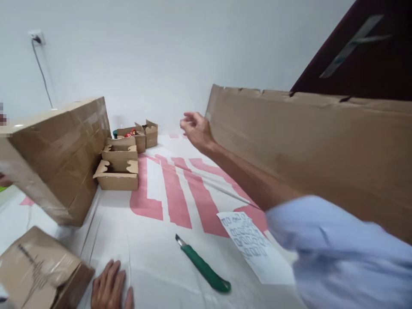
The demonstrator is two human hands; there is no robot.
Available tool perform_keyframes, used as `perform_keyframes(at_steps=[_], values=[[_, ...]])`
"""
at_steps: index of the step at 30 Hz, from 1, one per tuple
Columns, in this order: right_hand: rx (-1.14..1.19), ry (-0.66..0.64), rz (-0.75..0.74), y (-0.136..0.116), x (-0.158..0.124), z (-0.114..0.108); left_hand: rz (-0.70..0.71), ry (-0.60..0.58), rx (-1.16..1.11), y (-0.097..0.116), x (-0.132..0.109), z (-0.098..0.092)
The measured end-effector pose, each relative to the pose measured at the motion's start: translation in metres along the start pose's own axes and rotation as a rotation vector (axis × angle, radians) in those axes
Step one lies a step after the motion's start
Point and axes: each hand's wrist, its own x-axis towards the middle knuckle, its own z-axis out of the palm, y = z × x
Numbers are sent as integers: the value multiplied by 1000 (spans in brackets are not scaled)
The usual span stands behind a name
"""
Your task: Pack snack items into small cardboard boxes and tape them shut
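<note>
My left hand lies flat on the white cloth at the bottom edge, fingers stretched out, beside a taped cardboard box. Above the far part of the table, my right hand is raised with its fingers loosely bent, and I see nothing in them. A green utility knife with its blade tip showing rests between my hands. To its right, a paper sheet with rows of small drawn shapes lies partly by my blue sleeve. Open small cartons stand in a row to the left of my right hand.
A large taped carton stands on the left, and a long cardboard panel rises along the right. Farther back, a small box holds red and green items. Another person's hand shows at the left edge.
</note>
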Motion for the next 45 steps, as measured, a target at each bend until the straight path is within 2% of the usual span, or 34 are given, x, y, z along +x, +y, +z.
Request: perform_keyframes(at_steps=[2,3,5,7,9,12,15,17,19,20,21,23,25,26,28,30,32,34,38,41,43,45], values=[[-24,-61,-74,-22,-85,-9,-24,2,-22,2,1,-5],[-40,-124,-91,-24,-133,-12,-59,-9,-43,5,1,-9],[-166,-300,-128,-11,-230,-15,-121,-66,-116,12,1,-17],[-300,-361,-113,20,-313,-19,-180,-134,-199,17,1,-22],[-438,-374,-70,55,-374,-22,-220,-184,-278,17,0,-25],[-560,-323,-37,92,-424,-22,-249,-197,-318,19,-5,-31],[-590,-263,-69,104,-443,-20,-230,-184,-344,37,-12,-49],[-591,-238,-92,106,-446,-19,-173,-146,-371,53,-17,-71],[-585,-226,-111,108,-446,-19,-112,-18,-376,61,-20,-99],[-581,-221,-122,110,-446,-19,-99,88,-359,58,-20,-114],[-580,-213,-136,112,-446,-19,-132,205,-318,48,-19,-130],[-583,-190,-162,117,-446,-17,-281,423,-194,10,-12,-159],[-590,-162,-178,120,-446,-15,-552,541,-166,-46,0,-181],[-594,-153,-180,121,-446,-13,-726,547,-219,-75,6,-187],[-599,-147,-177,121,-446,-12,-1092,486,-427,-128,18,-192],[-597,-149,-172,120,-446,-11,-1196,412,-529,-161,26,-188],[-594,-146,-163,118,-445,-10,-1213,341,-599,-173,29,-177],[-594,-137,-153,117,-444,-10,-1200,297,-644,-167,26,-165],[-596,-131,-129,117,-443,-9,-1132,212,-704,-132,1,-148],[-592,-139,-125,119,-444,-11,-1015,-38,-878,-111,-23,-143],[-587,-142,-129,119,-444,-12,-932,-198,-959,-107,-33,-140],[-582,-141,-130,118,-445,-13,-864,-282,-976,-107,-33,-136]])
